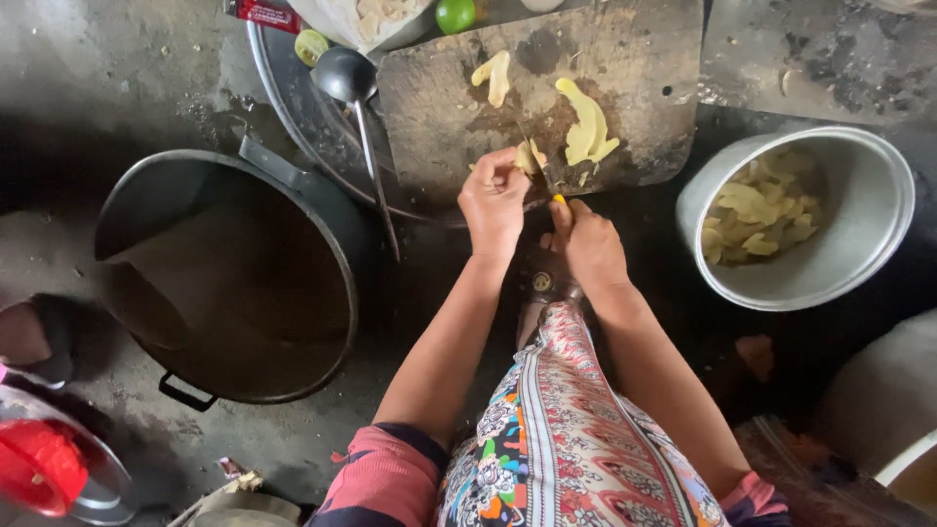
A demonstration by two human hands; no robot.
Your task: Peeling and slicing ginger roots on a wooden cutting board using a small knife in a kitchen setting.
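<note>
red packet (264, 14), top edge, beside tray

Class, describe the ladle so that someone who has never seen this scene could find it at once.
Start at the dark wooden cutting board at top centre. Along its left edge lies the ladle, its bowl uppermost, its thin handle running down towards the big empty pot. It is the only long-handled tool there.

A big dark pot (229, 283) stands left on the floor; a ladle (353, 88) lies on a metal tray (293, 107); a lime (455, 14) sits above; a red lid (39, 466) shows bottom left.
</note>
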